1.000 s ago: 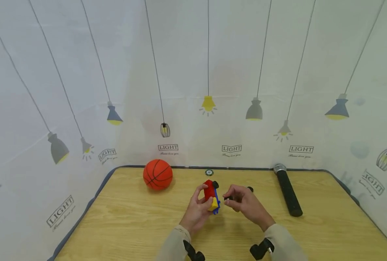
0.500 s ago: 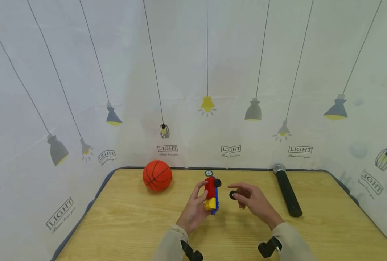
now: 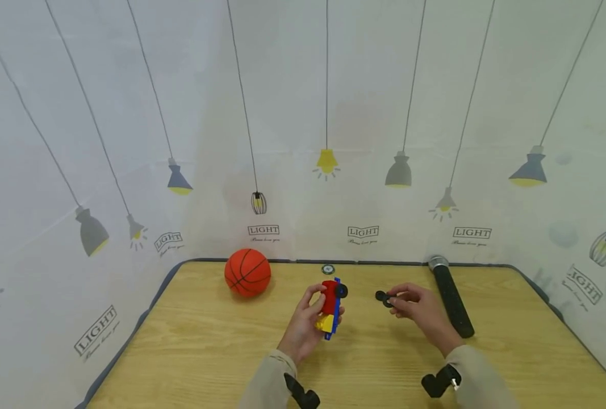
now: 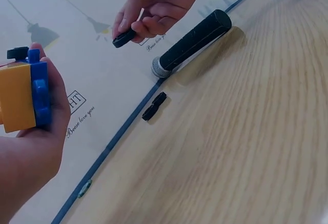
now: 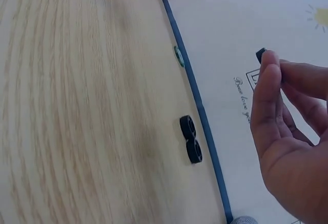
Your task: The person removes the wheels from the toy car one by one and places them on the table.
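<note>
My left hand (image 3: 301, 330) grips a small red, yellow and blue toy car (image 3: 329, 304) tilted up on end, a black wheel (image 3: 341, 290) showing on its right side. In the left wrist view, the car's yellow block (image 4: 16, 98) and blue base (image 4: 40, 95) sit against the palm. My right hand (image 3: 424, 311), to the right and apart from the car, pinches a loose black wheel (image 4: 124, 38) between thumb and fingers; most of this wheel is hidden in the right wrist view. Two more black wheels (image 5: 191, 139) lie side by side on the table, near my right fingertips in the head view.
A black microphone (image 3: 453, 301) with a silver head lies right of my right hand. An orange-red toy basketball (image 3: 247, 272) stands at the back left. A small round disc (image 3: 328, 269) lies by the back edge, before a printed white wall sheet (image 3: 303, 204).
My right hand, with the wheel in its pinch, has moved right, away from the car. The car has turned slightly in my left hand, which has stayed about where it was.
</note>
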A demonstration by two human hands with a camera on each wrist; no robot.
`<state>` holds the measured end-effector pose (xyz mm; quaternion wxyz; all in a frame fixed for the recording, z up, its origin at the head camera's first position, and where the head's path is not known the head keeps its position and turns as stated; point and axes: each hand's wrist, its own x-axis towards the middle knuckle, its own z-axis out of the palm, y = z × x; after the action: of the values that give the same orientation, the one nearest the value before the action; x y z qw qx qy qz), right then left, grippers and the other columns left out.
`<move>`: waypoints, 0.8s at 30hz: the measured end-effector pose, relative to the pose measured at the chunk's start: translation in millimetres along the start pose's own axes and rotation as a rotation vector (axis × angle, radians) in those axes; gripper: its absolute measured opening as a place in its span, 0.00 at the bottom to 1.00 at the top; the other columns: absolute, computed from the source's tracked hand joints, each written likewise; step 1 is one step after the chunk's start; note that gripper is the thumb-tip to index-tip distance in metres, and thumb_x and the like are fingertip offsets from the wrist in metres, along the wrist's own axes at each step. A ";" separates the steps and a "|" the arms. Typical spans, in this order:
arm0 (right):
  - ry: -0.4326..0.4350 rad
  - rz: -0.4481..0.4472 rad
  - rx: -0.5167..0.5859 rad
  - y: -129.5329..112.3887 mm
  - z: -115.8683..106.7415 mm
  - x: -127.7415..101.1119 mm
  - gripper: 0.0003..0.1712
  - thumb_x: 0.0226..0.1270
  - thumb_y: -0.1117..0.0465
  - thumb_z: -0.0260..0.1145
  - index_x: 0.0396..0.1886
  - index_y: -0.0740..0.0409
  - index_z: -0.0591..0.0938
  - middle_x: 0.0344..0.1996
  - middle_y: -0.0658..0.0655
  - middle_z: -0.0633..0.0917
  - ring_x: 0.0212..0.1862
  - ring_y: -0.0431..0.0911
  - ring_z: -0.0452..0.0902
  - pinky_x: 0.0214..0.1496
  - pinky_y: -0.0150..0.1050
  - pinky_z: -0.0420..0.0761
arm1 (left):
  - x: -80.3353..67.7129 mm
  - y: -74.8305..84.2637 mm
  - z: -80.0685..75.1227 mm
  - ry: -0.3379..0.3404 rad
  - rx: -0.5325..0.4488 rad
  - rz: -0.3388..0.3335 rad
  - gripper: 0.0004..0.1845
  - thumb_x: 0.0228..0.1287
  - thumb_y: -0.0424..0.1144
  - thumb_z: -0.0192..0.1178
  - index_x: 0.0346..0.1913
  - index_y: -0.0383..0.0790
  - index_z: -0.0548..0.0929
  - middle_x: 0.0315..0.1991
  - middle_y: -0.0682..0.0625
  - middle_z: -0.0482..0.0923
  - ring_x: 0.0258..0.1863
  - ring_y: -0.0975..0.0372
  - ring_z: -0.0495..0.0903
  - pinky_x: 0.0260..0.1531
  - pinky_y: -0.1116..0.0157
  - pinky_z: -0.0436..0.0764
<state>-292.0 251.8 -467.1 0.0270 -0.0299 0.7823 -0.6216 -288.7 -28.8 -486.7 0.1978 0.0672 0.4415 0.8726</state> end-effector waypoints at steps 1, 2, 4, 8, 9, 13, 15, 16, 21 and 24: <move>-0.004 0.007 0.010 -0.5 -1.5 0.3 0.20 0.74 0.65 0.61 0.60 0.70 0.76 0.39 0.55 0.85 0.38 0.39 0.86 0.43 0.33 0.86 | 0.2 0.1 -0.4 0.006 0.002 0.002 0.10 0.79 0.45 0.50 0.55 0.63 0.75 0.73 0.41 0.61 0.53 0.54 0.82 0.56 0.60 0.82; -0.009 0.011 0.019 -0.1 -2.8 1.1 0.20 0.74 0.66 0.61 0.61 0.71 0.75 0.40 0.56 0.85 0.39 0.39 0.86 0.45 0.33 0.87 | 0.5 0.2 -0.8 0.011 0.004 0.003 0.10 0.79 0.45 0.51 0.55 0.63 0.75 0.73 0.41 0.61 0.53 0.55 0.82 0.56 0.60 0.82; -0.019 0.026 0.030 -0.3 -5.4 2.9 0.21 0.75 0.66 0.59 0.63 0.71 0.74 0.42 0.58 0.85 0.40 0.38 0.86 0.47 0.33 0.86 | 0.7 0.5 -1.6 0.020 0.006 0.004 0.10 0.79 0.45 0.50 0.55 0.63 0.75 0.73 0.41 0.62 0.52 0.55 0.82 0.55 0.61 0.82; -0.006 0.048 0.016 1.5 -9.2 8.1 0.22 0.75 0.67 0.58 0.65 0.71 0.73 0.45 0.61 0.84 0.41 0.39 0.86 0.48 0.33 0.86 | 1.2 1.3 -2.9 0.027 0.012 -0.002 0.10 0.79 0.46 0.51 0.56 0.63 0.75 0.73 0.41 0.61 0.51 0.55 0.82 0.54 0.62 0.82; 0.004 0.052 0.009 2.9 -10.1 9.8 0.22 0.75 0.67 0.58 0.65 0.70 0.73 0.46 0.61 0.83 0.41 0.39 0.86 0.49 0.34 0.86 | 1.0 1.4 -3.0 0.028 0.014 -0.004 0.10 0.79 0.46 0.50 0.55 0.63 0.75 0.73 0.40 0.61 0.51 0.55 0.82 0.54 0.62 0.82; 0.051 0.087 -0.005 10.9 -13.0 18.0 0.22 0.75 0.66 0.59 0.65 0.69 0.74 0.48 0.63 0.84 0.41 0.39 0.86 0.50 0.37 0.87 | -0.6 1.7 -2.9 0.034 0.017 -0.015 0.09 0.79 0.45 0.50 0.55 0.63 0.75 0.72 0.40 0.62 0.51 0.55 0.83 0.51 0.63 0.83; 0.077 0.103 -0.015 15.6 -14.7 21.6 0.21 0.75 0.67 0.59 0.64 0.71 0.75 0.48 0.65 0.84 0.39 0.39 0.86 0.49 0.38 0.87 | -1.4 1.6 -2.2 0.031 0.018 -0.019 0.09 0.79 0.45 0.49 0.55 0.63 0.75 0.72 0.39 0.62 0.51 0.55 0.83 0.52 0.63 0.83; 0.096 0.119 -0.025 17.7 -15.4 23.0 0.20 0.74 0.67 0.60 0.62 0.71 0.76 0.47 0.64 0.85 0.38 0.39 0.86 0.48 0.39 0.87 | -1.7 1.5 -1.7 0.030 0.016 -0.023 0.09 0.79 0.45 0.49 0.55 0.63 0.75 0.73 0.39 0.62 0.51 0.55 0.83 0.52 0.62 0.83; 0.195 0.189 -0.122 24.7 -19.5 26.0 0.16 0.72 0.64 0.63 0.55 0.70 0.79 0.40 0.60 0.89 0.32 0.40 0.86 0.39 0.39 0.87 | -1.5 -0.1 1.2 0.031 0.012 -0.032 0.10 0.80 0.45 0.47 0.56 0.62 0.74 0.75 0.40 0.60 0.54 0.53 0.83 0.58 0.59 0.80; 0.239 0.213 -0.178 27.4 -20.8 29.1 0.14 0.70 0.62 0.64 0.50 0.68 0.81 0.41 0.63 0.89 0.30 0.41 0.86 0.35 0.40 0.85 | -0.3 -1.3 2.1 0.061 0.023 -0.028 0.10 0.80 0.45 0.46 0.56 0.60 0.73 0.75 0.39 0.61 0.55 0.53 0.83 0.59 0.59 0.79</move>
<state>-323.0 275.8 -489.3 -0.0032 0.1248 0.8307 -0.5426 -287.4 -26.7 -486.5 0.1958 0.0368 0.4582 0.8662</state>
